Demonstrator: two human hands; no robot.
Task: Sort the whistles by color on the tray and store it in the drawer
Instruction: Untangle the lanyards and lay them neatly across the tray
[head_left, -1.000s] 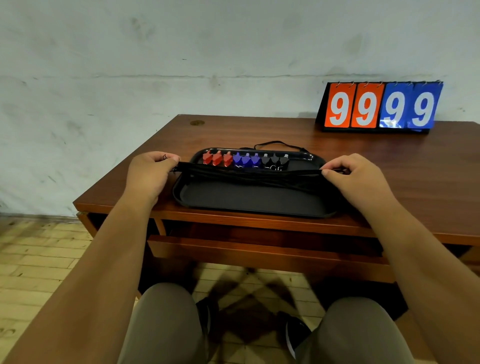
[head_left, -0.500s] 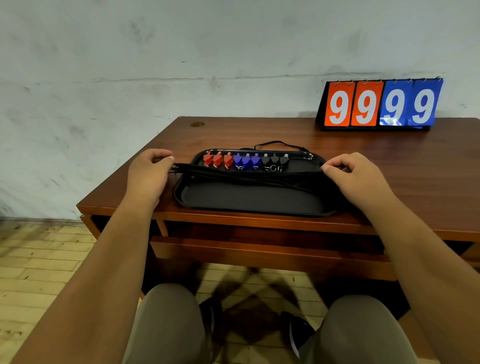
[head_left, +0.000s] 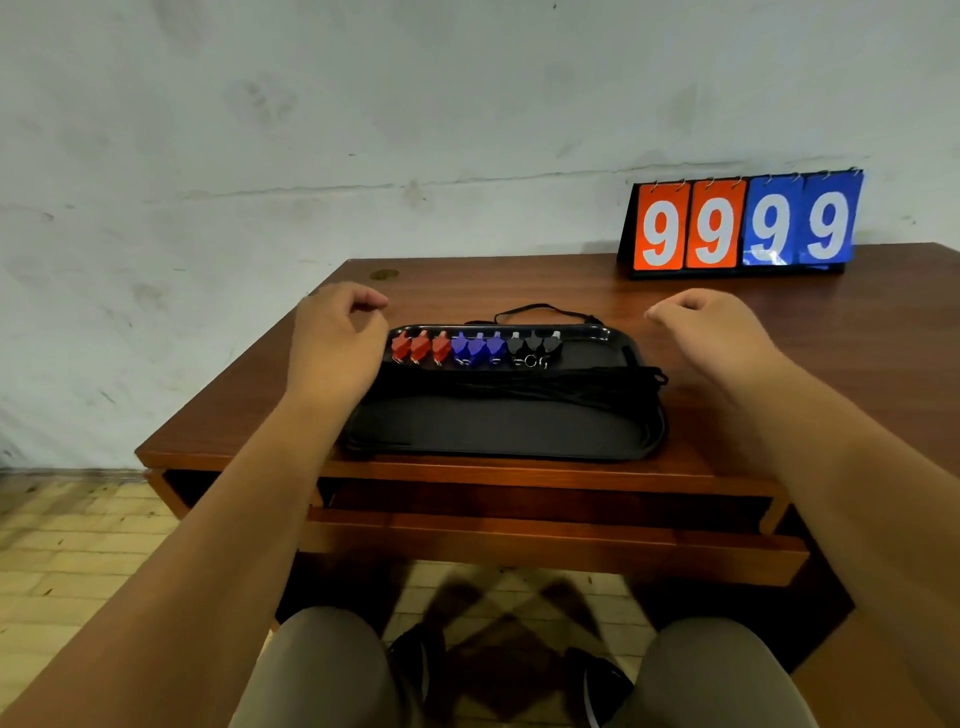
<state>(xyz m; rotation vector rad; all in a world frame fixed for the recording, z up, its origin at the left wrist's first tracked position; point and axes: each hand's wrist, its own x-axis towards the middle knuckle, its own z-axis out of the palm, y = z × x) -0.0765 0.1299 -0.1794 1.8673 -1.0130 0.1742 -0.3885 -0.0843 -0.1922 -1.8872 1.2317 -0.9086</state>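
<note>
On the brown wooden counter (head_left: 727, 322), close to its front edge, lies the shallow black plastic tray (head_left: 498, 441), directly above the partly open wooden drawer (head_left: 545, 540). It is probably light and stiff, best gripped at its two short ends and kept level. The left hand (head_left: 335, 343) hovers at the left end and the right hand (head_left: 711, 332) beyond the right end, both loosely curled and holding nothing. Bare counter flanks both sides. Black cords (head_left: 545, 382) spill over the right rim and could snag in the drawer. Red whistles (head_left: 420, 347), blue whistles (head_left: 478, 349) and black whistles (head_left: 535, 345) stand loose along the far rim and would likely slide if the tray tilts.
</note>
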